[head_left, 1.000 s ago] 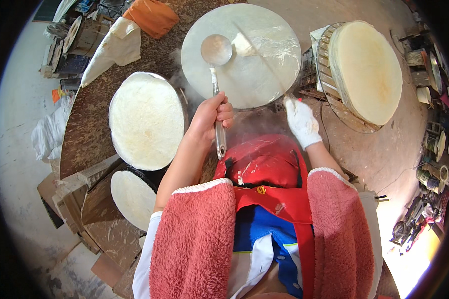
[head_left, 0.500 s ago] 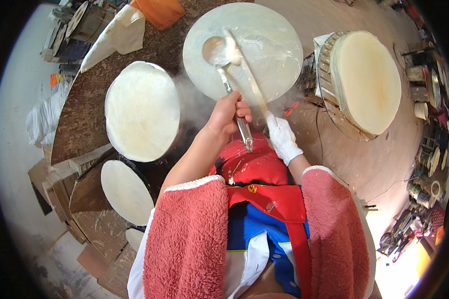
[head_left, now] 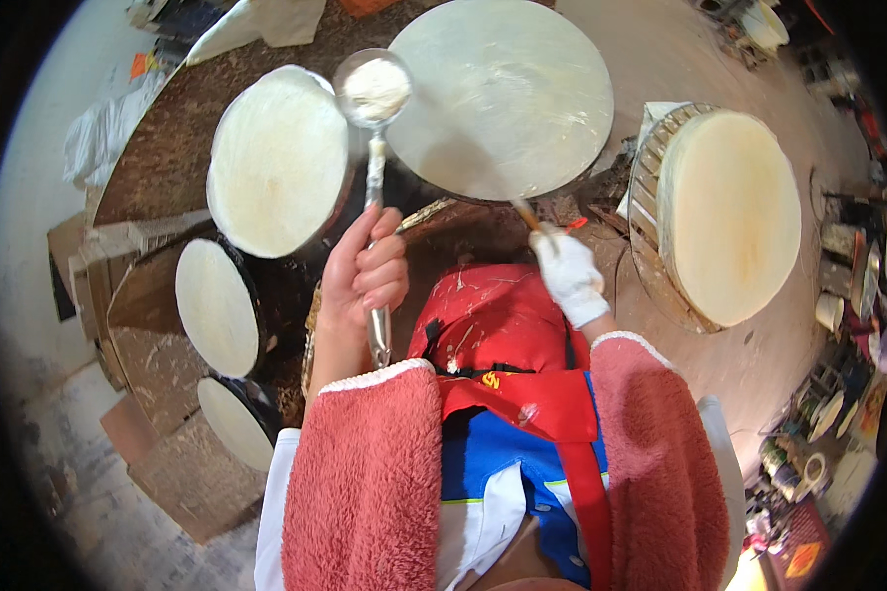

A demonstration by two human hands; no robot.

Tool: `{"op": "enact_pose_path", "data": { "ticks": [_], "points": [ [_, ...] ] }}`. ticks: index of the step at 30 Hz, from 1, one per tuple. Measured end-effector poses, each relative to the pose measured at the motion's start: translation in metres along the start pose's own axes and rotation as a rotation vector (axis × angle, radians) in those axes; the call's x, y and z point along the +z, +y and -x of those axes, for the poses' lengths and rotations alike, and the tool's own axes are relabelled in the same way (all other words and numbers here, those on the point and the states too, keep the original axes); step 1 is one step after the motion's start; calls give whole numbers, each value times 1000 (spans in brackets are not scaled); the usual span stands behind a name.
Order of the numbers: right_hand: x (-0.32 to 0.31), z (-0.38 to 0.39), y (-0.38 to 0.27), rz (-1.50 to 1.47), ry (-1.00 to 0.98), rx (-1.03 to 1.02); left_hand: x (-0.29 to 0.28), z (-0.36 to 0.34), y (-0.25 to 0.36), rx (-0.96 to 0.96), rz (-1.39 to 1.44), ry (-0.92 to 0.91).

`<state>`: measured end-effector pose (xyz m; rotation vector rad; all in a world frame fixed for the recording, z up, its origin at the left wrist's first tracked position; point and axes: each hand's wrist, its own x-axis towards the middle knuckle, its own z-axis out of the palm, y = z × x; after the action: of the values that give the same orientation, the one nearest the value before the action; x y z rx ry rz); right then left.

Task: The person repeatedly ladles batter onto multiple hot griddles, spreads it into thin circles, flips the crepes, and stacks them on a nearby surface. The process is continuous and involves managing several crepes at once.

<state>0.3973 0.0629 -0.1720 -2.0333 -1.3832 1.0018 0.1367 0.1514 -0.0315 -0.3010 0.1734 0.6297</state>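
Bare and closed, my left hand [head_left: 363, 264] grips the metal handle of a ladle [head_left: 375, 165]. Thick white batter [head_left: 376, 89] fills the ladle's bowl, which is held above the gap between two round surfaces. My right hand [head_left: 570, 276], in a white glove, is closed around a thin wooden scraper [head_left: 527, 213]. The scraper points away from me, looks foreshortened and is partly blurred at its tip. Beyond both hands lies a large round griddle [head_left: 508, 98] with a thin whitish film and streaks over it. The scraper's tip is by the griddle's near edge; contact cannot be told.
A pale round sheet [head_left: 281, 163] with a ragged edge covers another round surface at left. Smaller pale discs [head_left: 217, 307] stand nearer on that side. At right, a thick pale round stack [head_left: 729, 217] rests on a slatted rack [head_left: 648, 202]. Clutter lines the far right.
The ladle has moved left and up off the griddle, carrying batter. The scraper has come away from the ladle and back toward me. The whole view has shifted slightly.
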Motion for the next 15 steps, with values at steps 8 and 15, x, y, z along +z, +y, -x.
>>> {"op": "enact_pose_path", "data": {
  "ticks": [8,15],
  "points": [
    [-27,-88,76,-510,177,169,-29,112,-40,484,-1,130],
    [2,-72,37,-544,55,321,-53,198,-55,727,109,224]
  ]
}}
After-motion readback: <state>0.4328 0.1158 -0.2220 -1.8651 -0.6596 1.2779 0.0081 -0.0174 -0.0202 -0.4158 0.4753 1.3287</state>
